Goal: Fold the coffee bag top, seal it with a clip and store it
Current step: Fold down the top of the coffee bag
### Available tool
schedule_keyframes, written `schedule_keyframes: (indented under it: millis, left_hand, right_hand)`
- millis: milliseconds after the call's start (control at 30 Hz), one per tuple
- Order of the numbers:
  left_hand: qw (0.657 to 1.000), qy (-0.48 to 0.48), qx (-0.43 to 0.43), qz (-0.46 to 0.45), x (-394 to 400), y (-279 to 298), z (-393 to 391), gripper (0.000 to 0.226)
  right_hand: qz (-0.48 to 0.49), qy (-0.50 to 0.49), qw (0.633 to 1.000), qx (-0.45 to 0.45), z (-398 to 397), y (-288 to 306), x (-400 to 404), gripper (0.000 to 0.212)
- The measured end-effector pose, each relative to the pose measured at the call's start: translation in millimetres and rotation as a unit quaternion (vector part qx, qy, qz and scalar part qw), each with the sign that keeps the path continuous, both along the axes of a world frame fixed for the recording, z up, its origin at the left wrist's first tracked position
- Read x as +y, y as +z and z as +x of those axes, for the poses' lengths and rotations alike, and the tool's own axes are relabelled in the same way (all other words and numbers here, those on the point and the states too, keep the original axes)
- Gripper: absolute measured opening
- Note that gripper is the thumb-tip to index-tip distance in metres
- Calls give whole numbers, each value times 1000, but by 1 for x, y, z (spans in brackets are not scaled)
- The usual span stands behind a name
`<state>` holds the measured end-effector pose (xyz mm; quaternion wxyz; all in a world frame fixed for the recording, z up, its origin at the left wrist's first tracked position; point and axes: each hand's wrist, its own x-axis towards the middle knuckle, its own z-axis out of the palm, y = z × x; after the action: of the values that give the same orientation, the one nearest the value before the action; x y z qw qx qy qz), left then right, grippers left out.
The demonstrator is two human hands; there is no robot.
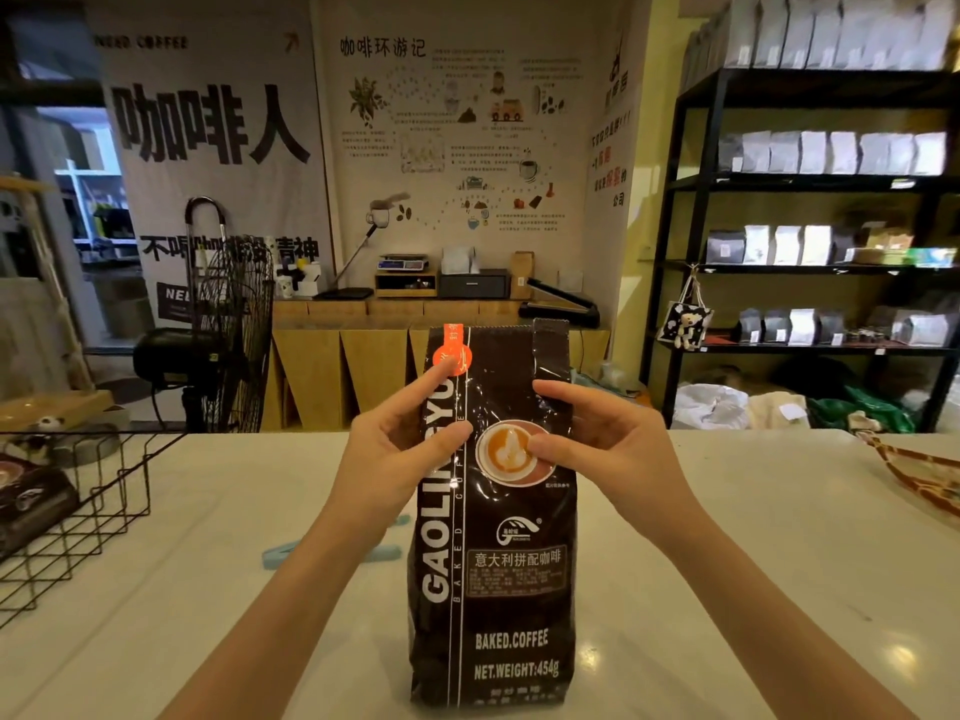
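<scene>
A tall dark brown coffee bag [493,589] stands upright on the white counter [727,563], its flat top unfolded and pointing up. My left hand [400,449] pinches the bag's upper left side, thumb in front and fingers on the edge. My right hand [597,439] grips the upper right side the same way. A light blue clip [332,556] lies flat on the counter to the left of the bag, partly hidden under my left forearm.
A black wire basket [78,511] holding another dark coffee bag sits at the counter's left edge. A patterned cloth [914,475] lies at the far right. Beyond the counter stand a fan [228,335], a wooden bench and black shelves [810,226] with bags.
</scene>
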<state>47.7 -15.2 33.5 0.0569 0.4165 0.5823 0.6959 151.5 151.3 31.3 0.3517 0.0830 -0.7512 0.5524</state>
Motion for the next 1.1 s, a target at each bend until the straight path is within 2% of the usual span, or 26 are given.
schedule_keyframes:
  millis: [100,300,567,900,1100]
  left_hand:
    - [999,-17,26,-26,-4,4,1,53]
    - [996,-36,61,-60,-7,7,1,68]
    - [993,5,91,-76,-9,11,2,67]
    - [985,9,110,-132,-14,16,0,44]
    - [987,4,77,-139,-12,19,2,36]
  right_hand:
    - [10,20,1000,-13,3,4,0,44]
    - [37,10,999,-6,7,7,-1,43]
    - [26,31,999,-14,8,9,-3,47]
    - [22,34,999,-36,9,12,-2,45]
    - [52,4,997,-56,10,17,-2,34]
